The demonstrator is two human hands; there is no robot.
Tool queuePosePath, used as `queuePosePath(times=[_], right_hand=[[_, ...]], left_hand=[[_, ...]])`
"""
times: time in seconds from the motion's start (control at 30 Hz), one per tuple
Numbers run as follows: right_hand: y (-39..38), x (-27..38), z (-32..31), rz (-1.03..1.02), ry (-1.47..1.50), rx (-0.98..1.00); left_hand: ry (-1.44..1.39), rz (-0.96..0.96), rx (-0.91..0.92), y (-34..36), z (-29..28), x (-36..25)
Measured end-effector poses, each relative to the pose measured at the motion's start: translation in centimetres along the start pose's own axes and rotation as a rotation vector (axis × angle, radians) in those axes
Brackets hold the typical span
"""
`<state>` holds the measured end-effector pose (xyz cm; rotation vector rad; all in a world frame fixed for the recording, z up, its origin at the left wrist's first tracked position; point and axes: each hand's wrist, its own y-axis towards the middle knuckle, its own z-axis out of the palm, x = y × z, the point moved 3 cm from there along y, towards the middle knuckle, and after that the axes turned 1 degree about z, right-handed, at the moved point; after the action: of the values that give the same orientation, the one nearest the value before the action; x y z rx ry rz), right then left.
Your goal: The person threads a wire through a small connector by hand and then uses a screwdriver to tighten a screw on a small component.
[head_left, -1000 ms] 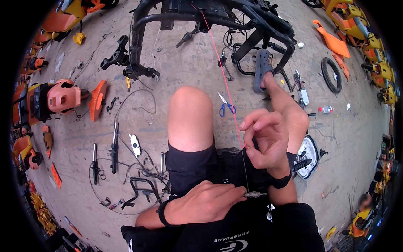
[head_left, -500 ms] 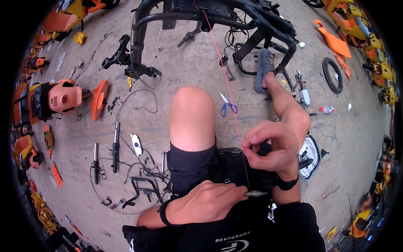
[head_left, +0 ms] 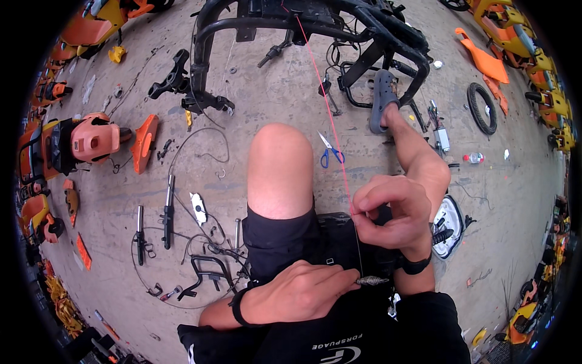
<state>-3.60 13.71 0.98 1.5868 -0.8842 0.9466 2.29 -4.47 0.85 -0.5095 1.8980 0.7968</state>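
A red thread runs taut from the black metal frame at the far side down to my right hand. My right thumb and forefinger pinch it above my lap. Below the pinch, a thin, paler strand drops toward my left hand. That hand lies low across my lap, its fingers closed on a small grey spindle-shaped thing whose tip sticks out past them. What the curled fingers hide I cannot make out. Blue-handled scissors lie partly open on the floor beside the thread.
Cables and a black bracket lie left of my knee, near two shock absorbers. At right are a tyre, a plastic bottle and a white-and-black part. Orange and yellow scooter bodies line both sides.
My right thumb and forefinger have drawn slightly closer together on the red thread. My left hand stays in place with the grey thing; the whole view has shifted very slightly.
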Motion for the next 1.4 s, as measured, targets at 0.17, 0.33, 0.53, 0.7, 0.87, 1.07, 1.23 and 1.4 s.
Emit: queuePosePath(times=[0.17,0.33,0.53,0.7,0.87,1.07,1.23,1.4], right_hand=[[-1.0,-1.2,0.8,0.031,0.182,-0.043],[-2.1,-2.3,1.4,0.042,0.330,-0.103],[-1.8,-2.2,1.4,0.010,0.299,-0.138],[-1.9,-2.5,1.2,0.009,0.330,-0.144],[-1.8,-2.8,1.2,0.018,0.332,-0.160],[-1.7,-3.1,1.2,0.021,0.332,-0.168],[-1.9,-3.1,0.8,0.003,0.312,-0.146],[-1.4,-1.5,0.3,0.015,0.261,-0.104]], left_hand=[[-0.001,0.007,-0.005,-0.1,0.0,0.0],[0.006,0.012,0.004,0.1,0.0,-0.1],[0.013,0.021,0.011,0.2,-0.1,-0.3],[0.015,0.013,0.020,0.3,-0.2,-0.3],[0.015,0.017,0.015,0.1,-0.1,-0.2],[0.016,0.015,0.022,0.2,-0.1,-0.3],[-0.002,0.012,0.015,0.3,0.0,-0.2],[-0.019,0.005,-0.003,0.1,0.1,0.0]])
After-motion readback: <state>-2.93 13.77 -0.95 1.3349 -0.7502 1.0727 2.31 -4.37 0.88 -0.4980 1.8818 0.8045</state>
